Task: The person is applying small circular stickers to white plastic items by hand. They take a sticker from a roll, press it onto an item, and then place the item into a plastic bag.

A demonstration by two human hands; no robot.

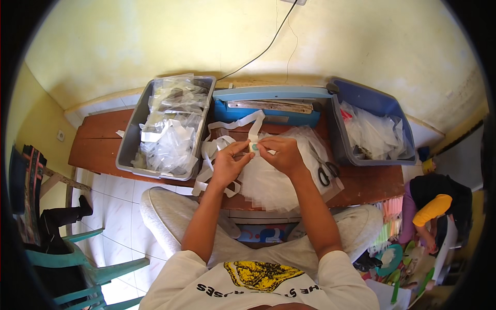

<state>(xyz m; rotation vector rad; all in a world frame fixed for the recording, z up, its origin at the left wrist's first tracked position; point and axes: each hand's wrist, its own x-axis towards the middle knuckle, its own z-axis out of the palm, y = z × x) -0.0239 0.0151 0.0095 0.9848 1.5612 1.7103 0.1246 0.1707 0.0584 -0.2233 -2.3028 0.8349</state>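
My left hand and my right hand meet above the wooden bench, pinching a small pale piece with a green round mark at the end of a white strip. More of the strip lies in loose loops at the left. A fanned pile of translucent white sheets lies under my hands, with black-handled scissors on its right part. Behind it stands a light blue machine, probably a sealer, with a long top bar.
A grey bin of clear bags and white pieces stands left, a blue-grey bin of plastic pieces right. The wooden bench backs onto a wall. Green chairs stand lower left, beside a dark-clad leg. Another person bends over items at right.
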